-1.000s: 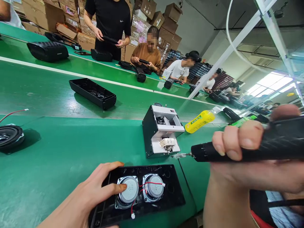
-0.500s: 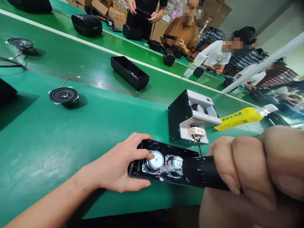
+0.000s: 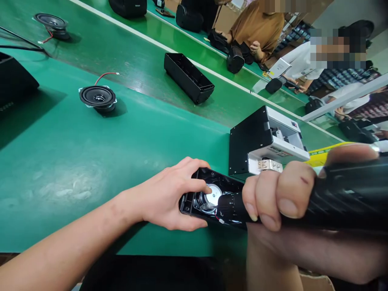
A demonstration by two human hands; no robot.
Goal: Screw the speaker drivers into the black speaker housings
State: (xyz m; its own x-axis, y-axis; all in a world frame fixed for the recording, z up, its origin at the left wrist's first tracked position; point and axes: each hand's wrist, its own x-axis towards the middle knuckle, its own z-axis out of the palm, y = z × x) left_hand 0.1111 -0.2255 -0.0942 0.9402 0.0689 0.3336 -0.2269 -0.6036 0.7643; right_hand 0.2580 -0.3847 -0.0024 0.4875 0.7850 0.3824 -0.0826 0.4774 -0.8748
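Black plastic casing [image 3: 226, 182], shallow and rectangular, lies on the smooth green tabletop [image 3: 151, 149], hollow side up; long axis runs left to right, slanting down rightward. Inside: round speaker unit [image 3: 216, 194], flat silvery metal back facing up. Left hand [image 3: 176, 194] grips the casing's left end, digits spread across both long edges, one fingertip on the metal back. Right hand [image 3: 279, 198] wraps a black cylindrical screwdriver [image 3: 348, 190], pointed left over the casing; bit contact unclear. Beyond: boxy black-and-silver machine [image 3: 250, 141].
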